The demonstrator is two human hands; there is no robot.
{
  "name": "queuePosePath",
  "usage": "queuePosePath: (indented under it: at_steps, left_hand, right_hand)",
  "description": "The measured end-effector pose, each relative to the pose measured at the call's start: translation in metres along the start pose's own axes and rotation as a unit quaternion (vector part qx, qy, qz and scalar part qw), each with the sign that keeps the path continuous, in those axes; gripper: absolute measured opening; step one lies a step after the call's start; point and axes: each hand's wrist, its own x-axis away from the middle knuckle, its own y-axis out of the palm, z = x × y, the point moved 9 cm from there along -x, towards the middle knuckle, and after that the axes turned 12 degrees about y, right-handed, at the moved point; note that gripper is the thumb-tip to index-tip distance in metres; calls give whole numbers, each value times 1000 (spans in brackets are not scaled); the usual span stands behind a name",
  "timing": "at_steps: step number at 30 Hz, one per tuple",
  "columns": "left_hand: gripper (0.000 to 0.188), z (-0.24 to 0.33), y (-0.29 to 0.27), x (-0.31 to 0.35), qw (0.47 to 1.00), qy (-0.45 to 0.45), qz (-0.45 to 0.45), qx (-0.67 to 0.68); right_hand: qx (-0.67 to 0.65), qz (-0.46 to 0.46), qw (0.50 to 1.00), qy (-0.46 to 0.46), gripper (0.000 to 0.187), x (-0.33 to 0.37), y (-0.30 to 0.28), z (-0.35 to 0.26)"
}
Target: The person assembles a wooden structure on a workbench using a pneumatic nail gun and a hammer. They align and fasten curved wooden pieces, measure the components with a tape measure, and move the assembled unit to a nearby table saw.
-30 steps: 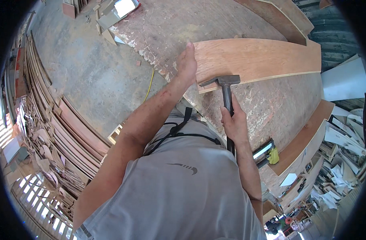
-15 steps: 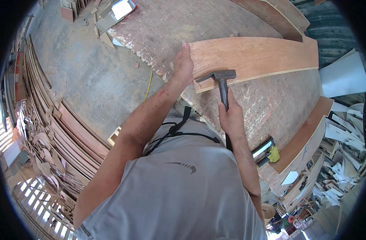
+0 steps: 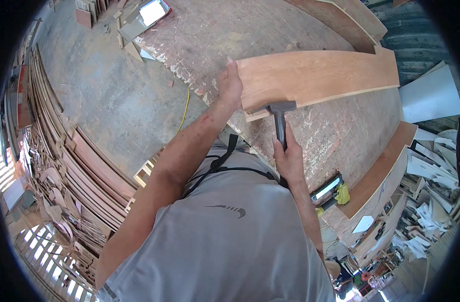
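Note:
A long, light-brown plywood panel (image 3: 320, 75) with a layered edge lies across the worktable. Its left end is gripped by my left hand (image 3: 231, 84), with the thumb up top and the other fingers mostly hidden. My right hand (image 3: 289, 157) is closed round the dark handle of a claw hammer (image 3: 280, 107). The hammer's head is at the panel's near edge, close to the left end, and overlaps that edge in the picture; whether it touches, I cannot tell.
The worn worktable (image 3: 310, 136) has a curved wooden piece (image 3: 335, 20) at the far right. A yellow-and-black nail gun (image 3: 335, 191) lies near a brown board (image 3: 381, 171). Stacked wood strips (image 3: 94, 166) stand on the left, and a yellow cord (image 3: 185, 108) runs over the floor.
The hammer and my right hand have come slightly nearer to me. My left hand and the panel's left end have also shifted a little toward me.

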Motion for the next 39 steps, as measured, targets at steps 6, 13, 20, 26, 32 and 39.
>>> queuePosePath:
  at_steps: [6,13,20,26,32,39]
  left_hand:
    - [52,-31,-11,0,999,-10,-2,-36]
    - [58,-19,2,-3,996,-28,-77,32]
    - [43,-11,0,14,975,-61,-203,-61]
    - [69,0,-8,53,910,-100,-378,-140]
    - [62,4,-5,54,921,-57,-356,-147]
    - [58,2,0,55,929,-8,-337,-152]
  right_hand:
    - [-44,79,991,-100,51,10,6,38]
    - [-298,214,929,-48,18,9,-7,119]
    - [-108,384,904,154,26,-17,-85,214]
    - [-178,113,971,109,41,-52,-26,129]
    - [-225,-215,918,247,57,-39,76,22]
    - [-303,-218,890,262,52,-48,86,19]
